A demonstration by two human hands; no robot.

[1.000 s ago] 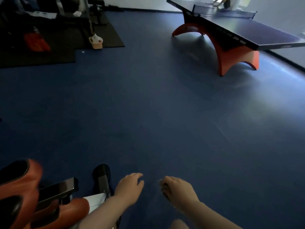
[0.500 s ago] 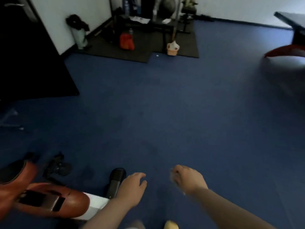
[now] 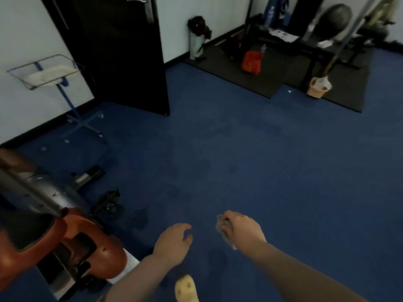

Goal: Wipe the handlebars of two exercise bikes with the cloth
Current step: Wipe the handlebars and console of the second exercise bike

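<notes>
My right hand (image 3: 243,228) is closed around a small grey cloth (image 3: 224,231), bunched in the fist above the blue floor. My left hand (image 3: 174,243) hangs beside it with fingers loosely apart and holds nothing. An orange and silver exercise bike (image 3: 72,240) stands at the lower left, a little left of my left hand; I see its body, its silver post and a black pedal (image 3: 109,203). Its handlebars are out of frame. No second bike is in view.
A black door (image 3: 122,53) stands open at the upper left. A blue wire stand (image 3: 52,77) is by the left wall. Black mats with weight benches, an orange bag (image 3: 251,62) and a small basket (image 3: 318,87) fill the back right. My yellow shoe (image 3: 186,288) shows at the bottom.
The view has swung left: the table-tennis table has left the frame, and the door, the wire stand and more of the bike have come in. Both hands keep their pose.
</notes>
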